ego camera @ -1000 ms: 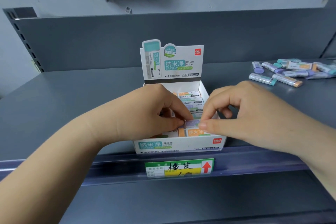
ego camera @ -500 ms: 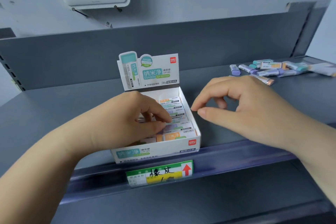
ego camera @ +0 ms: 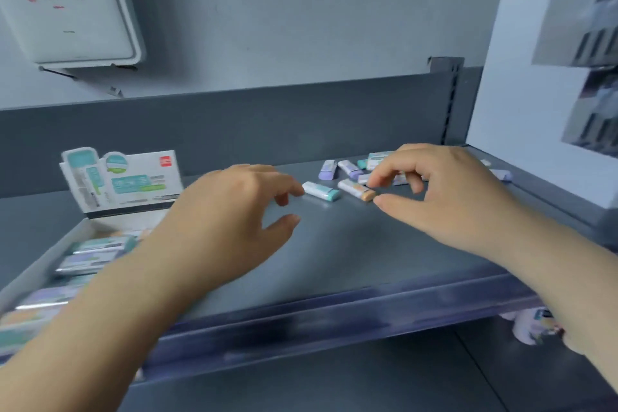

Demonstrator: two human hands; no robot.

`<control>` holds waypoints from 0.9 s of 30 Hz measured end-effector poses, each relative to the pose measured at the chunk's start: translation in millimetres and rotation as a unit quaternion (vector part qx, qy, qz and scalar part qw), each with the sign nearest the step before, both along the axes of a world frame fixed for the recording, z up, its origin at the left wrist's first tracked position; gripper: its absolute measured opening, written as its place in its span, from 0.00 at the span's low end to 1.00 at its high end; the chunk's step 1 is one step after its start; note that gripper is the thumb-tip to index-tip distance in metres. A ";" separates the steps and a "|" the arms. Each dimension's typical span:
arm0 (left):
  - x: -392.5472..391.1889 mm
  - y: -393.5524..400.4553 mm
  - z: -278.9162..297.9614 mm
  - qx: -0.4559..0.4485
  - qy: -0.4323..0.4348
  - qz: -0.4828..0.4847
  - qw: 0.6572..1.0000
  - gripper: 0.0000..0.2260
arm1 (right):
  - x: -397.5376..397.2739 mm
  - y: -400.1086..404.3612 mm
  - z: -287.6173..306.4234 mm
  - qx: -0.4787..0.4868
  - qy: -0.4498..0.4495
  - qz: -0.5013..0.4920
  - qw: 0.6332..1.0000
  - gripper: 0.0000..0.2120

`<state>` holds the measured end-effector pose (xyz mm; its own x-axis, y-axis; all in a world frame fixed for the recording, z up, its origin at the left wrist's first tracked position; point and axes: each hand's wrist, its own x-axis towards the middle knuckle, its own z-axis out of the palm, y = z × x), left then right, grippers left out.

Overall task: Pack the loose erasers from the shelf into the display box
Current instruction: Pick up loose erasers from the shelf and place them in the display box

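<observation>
I count one display box (ego camera: 83, 237) at the near left of the shelf (ego camera: 334, 244), and two loose erasers clear of a blurred far-right cluster (ego camera: 354, 167) I cannot count. My left hand (ego camera: 227, 221) hovers empty, fingers loosely spread, fingertips just left of the teal-tipped eraser (ego camera: 321, 191). My right hand (ego camera: 444, 197) holds nothing, thumb and forefinger parted around the orange-tipped eraser (ego camera: 356, 189).

Grey wall (ego camera: 301, 10) — white router box (ego camera: 67, 3) mounted.
</observation>
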<state>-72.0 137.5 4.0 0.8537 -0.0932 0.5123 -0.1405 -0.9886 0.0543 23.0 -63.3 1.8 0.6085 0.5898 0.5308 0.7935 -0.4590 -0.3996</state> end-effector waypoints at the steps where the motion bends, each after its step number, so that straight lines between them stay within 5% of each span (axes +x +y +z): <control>1: 6.5 -5.9 -1.5 0.017 -0.005 0.007 1.000 0.12 | 7.4 -5.0 -1.0 -0.010 0.003 -0.005 1.000 0.06; 13: 115.3 -93.4 -13.8 0.089 0.059 0.068 0.992 0.15 | 128.1 -93.7 -5.5 -0.154 0.017 -0.030 0.988 0.07; 18: 151.9 -100.2 -8.1 0.044 0.110 0.099 0.988 0.16 | 156.8 -91.6 1.6 -0.180 0.024 0.002 0.983 0.06; 27: 198.8 -96.2 -9.9 0.032 0.161 0.117 0.980 0.16 | 197.1 -54.5 -0.6 -0.255 0.064 0.020 0.965 0.19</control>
<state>126.9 41.3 -5.9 0.9719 0.1002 0.2128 0.1036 -0.9946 -0.0050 220.1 -117.7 1.1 0.6220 0.7781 0.0876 0.7731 -0.5926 -0.2261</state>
